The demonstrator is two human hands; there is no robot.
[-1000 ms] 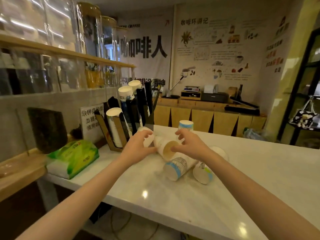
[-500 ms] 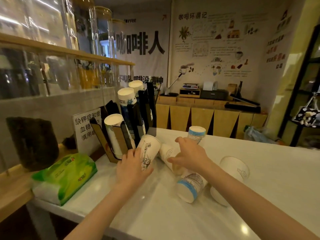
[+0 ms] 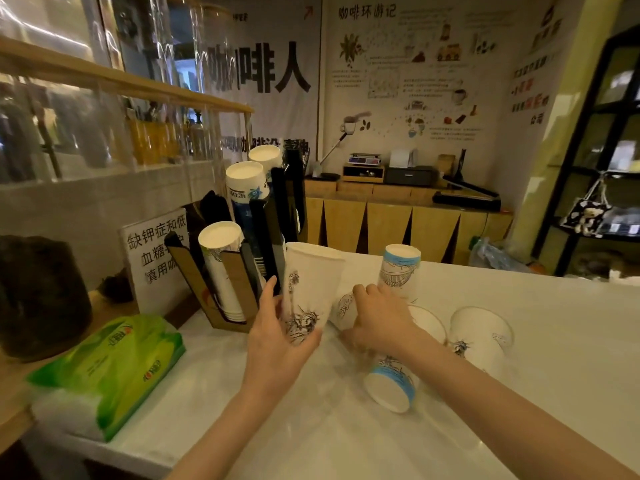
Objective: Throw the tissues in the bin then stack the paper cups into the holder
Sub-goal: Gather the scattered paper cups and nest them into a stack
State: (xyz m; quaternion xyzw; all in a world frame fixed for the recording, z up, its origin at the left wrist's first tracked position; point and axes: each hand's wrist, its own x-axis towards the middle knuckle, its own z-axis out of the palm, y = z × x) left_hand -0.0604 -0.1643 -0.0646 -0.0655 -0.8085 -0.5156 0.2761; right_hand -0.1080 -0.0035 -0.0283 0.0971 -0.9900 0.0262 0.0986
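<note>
The right hand (image 3: 377, 318) hid a cup (image 3: 343, 311) lying on the worktop (image 3: 519, 393), grip apparently closed. The left hand (image 3: 277, 341) clasped a white statue-printed cup (image 3: 308, 289), mouth up, beside the holder (image 3: 239, 271).

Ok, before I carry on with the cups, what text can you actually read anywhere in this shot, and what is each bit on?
"咖啡人": large black characters on the white wall banner.
"咖啡环游记": heading of the illustrated wall poster; its small print is too small to read.
"缺钾症和低 / 血糖": white standing sign beside the brown cardboard cup holder; the rest is partly hidden.
Green tissue pack: logo blurred.
Blue-printed cup stack: label unreadable.
</note>
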